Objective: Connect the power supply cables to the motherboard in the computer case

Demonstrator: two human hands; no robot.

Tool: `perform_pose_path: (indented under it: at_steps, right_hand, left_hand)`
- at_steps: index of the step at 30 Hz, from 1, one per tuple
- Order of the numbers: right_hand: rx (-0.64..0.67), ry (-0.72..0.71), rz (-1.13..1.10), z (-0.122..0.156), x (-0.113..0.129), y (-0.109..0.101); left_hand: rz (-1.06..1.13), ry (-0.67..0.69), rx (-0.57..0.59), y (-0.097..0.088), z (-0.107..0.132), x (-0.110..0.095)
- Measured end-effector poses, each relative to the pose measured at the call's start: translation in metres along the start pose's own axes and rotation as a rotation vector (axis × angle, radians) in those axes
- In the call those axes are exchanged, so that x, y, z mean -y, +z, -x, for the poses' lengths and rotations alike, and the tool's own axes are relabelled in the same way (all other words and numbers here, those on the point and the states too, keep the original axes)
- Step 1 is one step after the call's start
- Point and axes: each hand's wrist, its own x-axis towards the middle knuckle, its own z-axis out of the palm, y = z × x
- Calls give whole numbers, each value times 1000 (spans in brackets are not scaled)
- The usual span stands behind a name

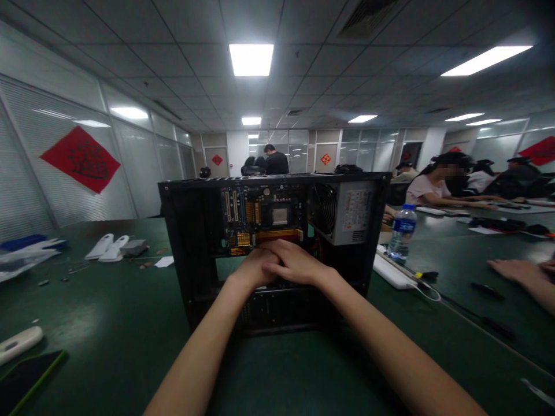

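Observation:
An open black computer case (186,231) stands upright on the green table (108,323), its side off. Inside I see the motherboard (260,216) and a grey power supply (351,211) with a fan. Both my hands reach into the case just below the motherboard. My right hand (297,263) lies over my left hand (251,268), fingers together and pressed down. What is under the fingers is hidden.
A water bottle (401,231) and a white power strip (392,271) sit right of the case. Another person's hand (520,271) rests at the far right. White parts (108,247) lie at the left, a phone (26,378) at the near left. People sit behind.

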Motion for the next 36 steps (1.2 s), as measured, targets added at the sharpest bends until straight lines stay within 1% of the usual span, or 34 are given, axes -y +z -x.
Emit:
perform_pose_path:
  at_steps: [2, 4, 6, 8, 10, 12, 15, 18, 20, 21, 22, 23, 24, 25, 27, 28, 29, 30, 32, 34, 36]
  right_hand:
    - [-5, 1, -12, 0, -1, 1]
    - [-22, -5, -27, 0, -1, 0]
    - [-63, -32, -54, -1, 0, -1]
    - [-117, -64, -80, -1, 1, -1]
    - [-122, -70, -88, -1, 0, -1]
    - [-74, -36, -77, 0, -3, 1]
    - [-34, 18, -43, 0, -9, 5]
    - [-67, 75, -51, -1, -13, 7]
    - [-80, 149, -77, -2, -15, 8]
    - [-62, 198, -81, -1, -17, 8]
    - [-21, 252, -77, -1, -19, 9]
    - [56, 306, -65, 0, -21, 10]
    - [180, 357, -53, 2, -23, 11]
    - [340, 400, -50, 3, -25, 12]
    - [639, 440, -67, 5, -27, 12]
    - [740, 436, -78, 5, -28, 12]
    - [795, 434, -76, 5, -27, 12]
    - [810, 439, -54, 4, -25, 11]
    - [788, 482, 44, 3, -20, 10]
    - [741, 527, 137, 2, -16, 10]
    - [685, 516, 157, 1, -15, 10]
  left_hand:
    - [21, -1, 2, 0, -1, 0]
    - [78, 23, -21, 0, -1, -2]
    - [168, 73, -82, -2, 1, -5]
    - [212, 90, -139, -4, 4, -7]
    - [166, 27, -148, -7, 8, -10]
    - [88, -54, -118, -10, 11, -12]
    - [16, -95, -106, -13, 12, -15]
    - [-48, -167, -141, -14, 9, -16]
    - [-101, -246, -183, -14, 7, -15]
    - [-120, -284, -207, -13, 7, -14]
    - [-129, -322, -230, -12, 6, -12]
    - [-124, -358, -244, -11, 6, -10]
    - [-109, -397, -249, -10, 5, -7]
    - [-93, -437, -241, -9, 5, -5]
    - [-69, -490, -211, -6, 5, -2]
    - [-67, -502, -197, -6, 5, -2]
    - [-70, -508, -188, -5, 5, -1]
    - [-75, -507, -181, -5, 5, -2]
    - [-74, -501, -168, -5, 4, -3]
    - [-64, -499, -158, -5, 4, -4]
    - [-47, -494, -166, -5, 3, -4]
